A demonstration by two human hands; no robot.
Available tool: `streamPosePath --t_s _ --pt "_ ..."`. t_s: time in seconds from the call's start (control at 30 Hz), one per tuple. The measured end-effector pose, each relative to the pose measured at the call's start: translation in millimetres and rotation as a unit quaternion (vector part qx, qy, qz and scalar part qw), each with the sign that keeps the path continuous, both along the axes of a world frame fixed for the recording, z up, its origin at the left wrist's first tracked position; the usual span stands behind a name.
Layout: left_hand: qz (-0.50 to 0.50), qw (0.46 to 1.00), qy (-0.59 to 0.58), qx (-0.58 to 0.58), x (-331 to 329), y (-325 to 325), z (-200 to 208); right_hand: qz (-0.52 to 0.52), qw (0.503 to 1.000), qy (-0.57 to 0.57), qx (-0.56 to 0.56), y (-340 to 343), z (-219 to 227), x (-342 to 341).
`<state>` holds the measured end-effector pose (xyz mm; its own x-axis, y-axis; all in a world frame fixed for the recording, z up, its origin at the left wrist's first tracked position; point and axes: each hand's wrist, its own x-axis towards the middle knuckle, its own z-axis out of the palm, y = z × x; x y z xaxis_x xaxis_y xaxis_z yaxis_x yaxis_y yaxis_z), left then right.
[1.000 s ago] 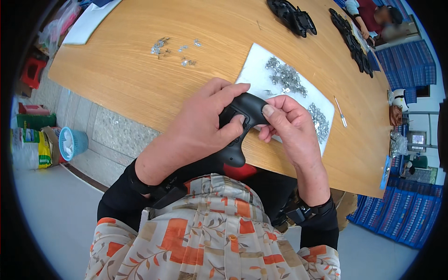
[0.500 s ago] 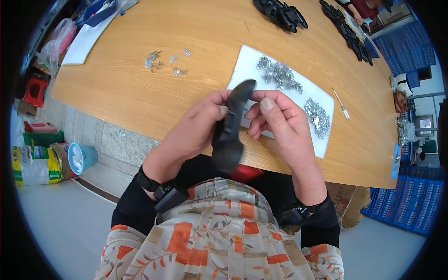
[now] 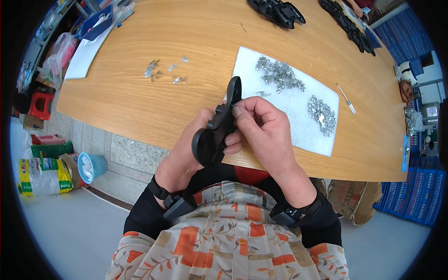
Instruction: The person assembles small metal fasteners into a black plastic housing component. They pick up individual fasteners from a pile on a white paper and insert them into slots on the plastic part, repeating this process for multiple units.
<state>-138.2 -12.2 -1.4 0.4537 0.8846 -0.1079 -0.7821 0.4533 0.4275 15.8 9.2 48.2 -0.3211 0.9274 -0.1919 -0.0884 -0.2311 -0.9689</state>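
A black game controller shell (image 3: 208, 144) is held tilted on edge above the table's near side. My left hand (image 3: 183, 148) is closed around it from the left, with its fingers largely hidden behind the plastic. My right hand (image 3: 268, 135) is pinched against the shell's inner side, thumb and forefinger together; whatever sits between those fingertips is hidden. Just beyond lies a white foam sheet (image 3: 298, 136) with a far pile of small metal clips (image 3: 280, 74) and a nearer pile of shiny metal pieces (image 3: 322, 115).
More small metal pieces (image 3: 151, 70) lie loose on the table to the left. A screwdriver (image 3: 347, 100) rests right of the foam. Black controller shells (image 3: 280, 14) are stacked at the far side. A blue wastebasket (image 3: 93, 167) stands on the floor at left.
The shell has swung over, its lower end moving left, and now shows more edge-on. My right hand has moved left, its thumb and forefinger closing in against the shell.
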Motion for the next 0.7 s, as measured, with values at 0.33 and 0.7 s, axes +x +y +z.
streamPosePath --t_s 0.33,0.7 --pt "0.049 0.967 0.231 0.093 8.1 -5.4 15.2 -0.011 0.988 -0.089 0.124 -4.6 -4.0 0.5" --pt "-0.079 0.971 -0.226 -0.009 -1.4 9.2 -16.1 -0.035 0.983 -0.078 0.16 0.9 -6.3 24.7"
